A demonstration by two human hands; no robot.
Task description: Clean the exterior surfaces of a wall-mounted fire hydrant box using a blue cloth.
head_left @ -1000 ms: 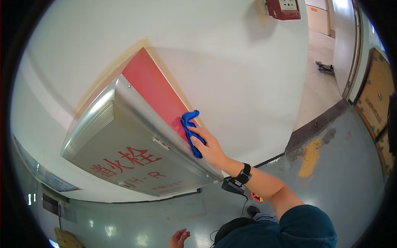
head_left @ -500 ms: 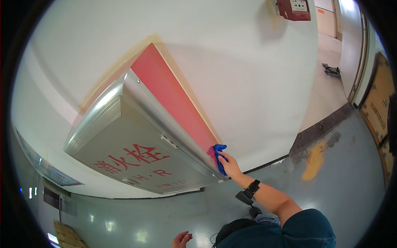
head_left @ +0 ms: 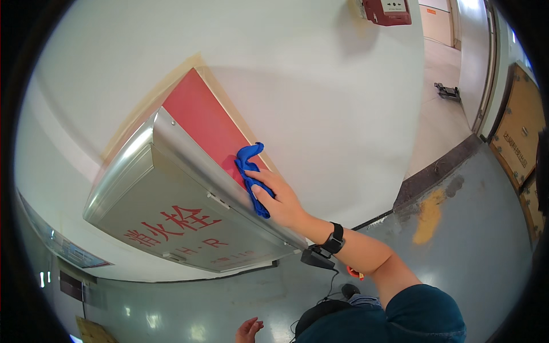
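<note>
My right hand [head_left: 278,197] presses a crumpled blue cloth [head_left: 250,166] against the red side [head_left: 209,117] of a fire hydrant cabinet that stands out from the white wall. The hand is closed on the cloth, and one end of it sticks up beyond the fingers. Beside it lies the cabinet's silver metal frame [head_left: 189,154], round a grey door [head_left: 166,194] with red lettering. My left hand [head_left: 249,330] hangs low at the bottom edge, away from the cabinet. Its fingers are loosely bent and apart, with nothing seen in them.
A red alarm box [head_left: 389,11] is fixed high on the wall [head_left: 326,103]. To the right, a doorway opens past a dark threshold [head_left: 437,171], with a wooden crate [head_left: 519,128] beyond the door edge. A yellow patch [head_left: 429,216] marks the grey floor. A cable [head_left: 331,286] hangs below my right wrist.
My right hand has slid the blue cloth up and left along the red side, from near the cabinet's lower corner to about its middle. The left hand has barely moved.
</note>
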